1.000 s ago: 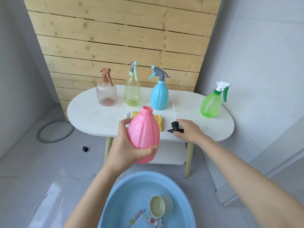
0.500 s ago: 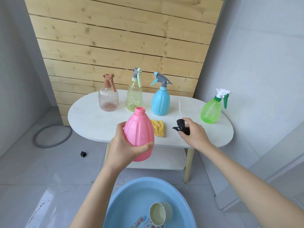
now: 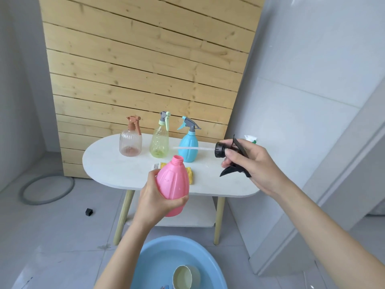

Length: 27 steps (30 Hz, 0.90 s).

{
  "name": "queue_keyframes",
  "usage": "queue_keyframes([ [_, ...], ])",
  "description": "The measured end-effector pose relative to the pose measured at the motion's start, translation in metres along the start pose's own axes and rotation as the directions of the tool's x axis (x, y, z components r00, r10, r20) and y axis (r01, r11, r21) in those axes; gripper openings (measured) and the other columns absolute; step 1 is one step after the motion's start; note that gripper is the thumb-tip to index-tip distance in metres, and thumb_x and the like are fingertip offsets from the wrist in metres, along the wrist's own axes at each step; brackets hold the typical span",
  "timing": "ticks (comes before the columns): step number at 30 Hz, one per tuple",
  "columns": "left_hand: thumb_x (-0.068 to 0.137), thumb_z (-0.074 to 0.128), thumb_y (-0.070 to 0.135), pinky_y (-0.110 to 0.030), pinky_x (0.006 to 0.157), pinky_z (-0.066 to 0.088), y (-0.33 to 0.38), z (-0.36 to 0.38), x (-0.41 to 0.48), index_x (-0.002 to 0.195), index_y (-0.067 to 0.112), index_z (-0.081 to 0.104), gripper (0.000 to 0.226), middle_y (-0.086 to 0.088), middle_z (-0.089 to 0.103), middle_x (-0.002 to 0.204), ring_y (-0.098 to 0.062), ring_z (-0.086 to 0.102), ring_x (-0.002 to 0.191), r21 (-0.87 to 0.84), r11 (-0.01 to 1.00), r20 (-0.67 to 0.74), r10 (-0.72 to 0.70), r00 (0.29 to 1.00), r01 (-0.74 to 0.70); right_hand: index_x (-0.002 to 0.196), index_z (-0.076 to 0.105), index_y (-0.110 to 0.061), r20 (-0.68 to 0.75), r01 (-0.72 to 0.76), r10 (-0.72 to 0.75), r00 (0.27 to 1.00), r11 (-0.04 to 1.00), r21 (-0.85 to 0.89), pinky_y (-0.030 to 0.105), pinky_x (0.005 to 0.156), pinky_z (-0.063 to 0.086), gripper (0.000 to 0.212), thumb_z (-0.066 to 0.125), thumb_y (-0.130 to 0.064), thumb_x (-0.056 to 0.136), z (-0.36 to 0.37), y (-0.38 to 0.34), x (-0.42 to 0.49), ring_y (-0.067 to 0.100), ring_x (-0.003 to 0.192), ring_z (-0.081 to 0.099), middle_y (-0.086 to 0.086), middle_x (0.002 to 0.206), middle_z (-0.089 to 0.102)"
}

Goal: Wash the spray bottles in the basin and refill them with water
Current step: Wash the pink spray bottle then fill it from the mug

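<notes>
My left hand (image 3: 155, 197) grips a pink bottle (image 3: 174, 184) with no cap, held upright over the table's front edge. My right hand (image 3: 253, 165) holds a black spray head (image 3: 229, 155) in the air to the right, its clear tube pointing left toward the bottle's neck. On the white table (image 3: 116, 165) stand a brown bottle (image 3: 130, 140), a pale green bottle (image 3: 160, 138) and a blue bottle (image 3: 188, 142). The white tip of a green bottle (image 3: 250, 138) shows behind my right hand. A blue basin (image 3: 152, 259) with water sits on the floor below.
A yellow sponge (image 3: 190, 173) lies on the table behind the pink bottle. A cup (image 3: 184, 277) lies inside the basin. A grey hose ring (image 3: 46, 189) and a small black piece (image 3: 89, 212) are on the floor at left. A wooden plank wall stands behind.
My right hand has lifted the black spray head off the table and turned it sideways, tube toward the pink bottle. My left hand has kept the pink bottle roughly in place.
</notes>
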<state>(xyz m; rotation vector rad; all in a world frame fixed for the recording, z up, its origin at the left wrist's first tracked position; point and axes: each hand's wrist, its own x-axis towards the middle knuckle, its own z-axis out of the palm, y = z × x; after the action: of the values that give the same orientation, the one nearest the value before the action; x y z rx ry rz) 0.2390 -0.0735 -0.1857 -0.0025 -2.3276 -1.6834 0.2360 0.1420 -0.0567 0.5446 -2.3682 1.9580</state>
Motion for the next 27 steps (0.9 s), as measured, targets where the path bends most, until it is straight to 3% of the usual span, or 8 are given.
queue_keyframes([
  [3,0.056,0.091,0.031,-0.006,0.058,0.037,0.002,-0.003,-0.007,0.124,0.024,0.038,0.087,0.007,0.053,0.108,-0.013,0.051,0.092,0.024,0.999,-0.003,0.033,0.999,-0.033,0.110,0.066,-0.010,-0.035,0.017,-0.020,0.999,0.998,-0.068,0.035,0.073,0.056,0.020,0.058,-0.010,0.091,0.000,-0.013,-0.013,0.021,0.073,0.058,0.008,0.072,0.059],
  [6,0.056,0.091,0.031,-0.007,0.058,0.038,0.003,-0.005,-0.013,0.124,0.024,0.038,0.087,0.007,0.053,0.109,-0.013,0.051,0.092,0.029,0.998,-0.005,0.058,0.998,-0.058,0.111,0.066,-0.009,-0.059,0.023,-0.030,0.998,0.993,-0.119,0.026,0.069,0.053,0.021,0.056,-0.010,0.093,-0.003,-0.025,-0.023,0.019,0.073,0.059,0.006,0.070,0.060],
  [11,0.055,0.091,0.031,-0.010,0.060,0.039,0.001,-0.009,-0.018,0.124,0.024,0.038,0.088,0.006,0.055,0.110,-0.014,0.052,0.094,0.024,0.997,-0.010,0.080,0.997,-0.080,0.108,0.068,-0.010,-0.062,0.022,-0.036,0.997,0.977,-0.210,0.035,0.076,0.056,0.018,0.059,-0.011,0.092,-0.007,-0.035,-0.029,0.018,0.074,0.060,0.003,0.068,0.061],
  [15,0.054,0.092,0.030,-0.014,0.062,0.040,0.000,-0.011,-0.019,0.125,0.023,0.039,0.089,0.005,0.055,0.111,-0.015,0.053,0.095,0.019,0.995,-0.005,0.102,0.995,-0.102,0.109,0.067,-0.011,0.034,-0.016,0.028,0.999,0.950,-0.312,0.024,0.070,0.051,0.018,0.059,-0.014,0.093,-0.005,-0.046,-0.025,0.017,0.075,0.061,0.005,0.070,0.062],
  [18,0.054,0.092,0.028,-0.010,0.062,0.039,0.001,-0.011,-0.020,0.123,0.025,0.039,0.087,0.006,0.055,0.109,-0.013,0.053,0.093,0.021,0.993,-0.002,0.114,0.993,-0.114,0.109,0.067,-0.009,0.068,-0.006,0.034,0.997,0.927,-0.374,0.027,0.074,0.050,0.019,0.060,-0.016,0.093,-0.001,-0.056,-0.010,0.015,0.073,0.059,0.006,0.071,0.062],
  [24,0.052,0.092,0.029,-0.004,0.063,0.041,0.011,-0.009,-0.026,0.113,0.037,0.039,0.080,0.020,0.055,0.100,0.013,0.052,0.087,0.031,0.988,0.026,0.148,0.989,-0.148,0.103,0.065,-0.001,0.273,0.055,0.143,0.951,0.793,-0.607,0.034,0.077,0.049,0.027,0.073,-0.018,0.083,0.012,-0.069,0.034,0.013,0.072,0.059,0.020,0.089,0.067],
  [27,0.051,0.092,0.032,-0.005,0.063,0.042,0.014,-0.007,-0.028,0.108,0.044,0.038,0.080,0.023,0.055,0.100,0.013,0.052,0.089,0.029,0.985,0.045,0.167,0.985,-0.169,0.100,0.064,-0.003,0.316,0.073,0.208,0.926,0.721,-0.689,0.030,0.073,0.046,0.029,0.074,-0.023,0.081,0.021,-0.068,0.051,0.012,0.071,0.061,0.006,0.078,0.068],
])
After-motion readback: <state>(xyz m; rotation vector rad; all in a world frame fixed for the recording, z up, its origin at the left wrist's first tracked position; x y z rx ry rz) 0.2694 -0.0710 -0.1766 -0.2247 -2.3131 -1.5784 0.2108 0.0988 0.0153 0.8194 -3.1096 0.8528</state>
